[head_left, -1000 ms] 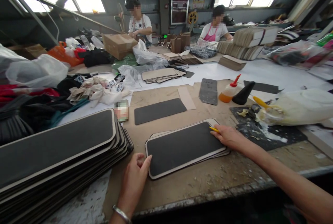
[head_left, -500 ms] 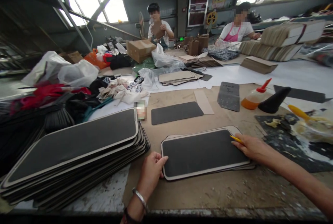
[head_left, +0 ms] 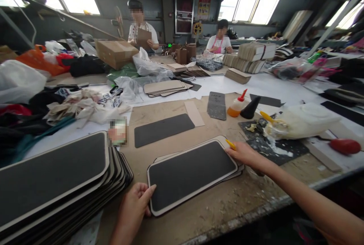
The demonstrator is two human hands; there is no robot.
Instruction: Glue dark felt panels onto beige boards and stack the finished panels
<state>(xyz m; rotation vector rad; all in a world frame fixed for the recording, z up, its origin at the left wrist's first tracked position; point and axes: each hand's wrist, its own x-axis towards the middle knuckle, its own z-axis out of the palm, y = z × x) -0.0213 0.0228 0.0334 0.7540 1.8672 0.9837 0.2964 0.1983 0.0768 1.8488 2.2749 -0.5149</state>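
A black panel with a pale rim [head_left: 193, 175] lies on top of a few similar panels in front of me. My left hand [head_left: 138, 199] pinches its lower left corner between thumb and fingers. At its upper right corner is my right hand [head_left: 240, 153], closed round a yellow pencil-like tool [head_left: 230, 145] whose tip points up and left. Behind this pile lies a plain dark panel [head_left: 164, 129]. A tall stack of rimmed black panels [head_left: 57, 176] stands at the left.
Glue bottle [head_left: 236, 105], black cone [head_left: 250, 107], dark plate [head_left: 216, 106] and a plastic tub with a yellow-handled brush [head_left: 277, 125] stand right of centre. Fabric scraps [head_left: 76, 106] and bags fill the left. Two people work at the far side, near a cardboard box [head_left: 115, 52].
The view has turned right, so things appear further left. Both hands remain at the same panel's corners. A red-handled object has come into view at the right.
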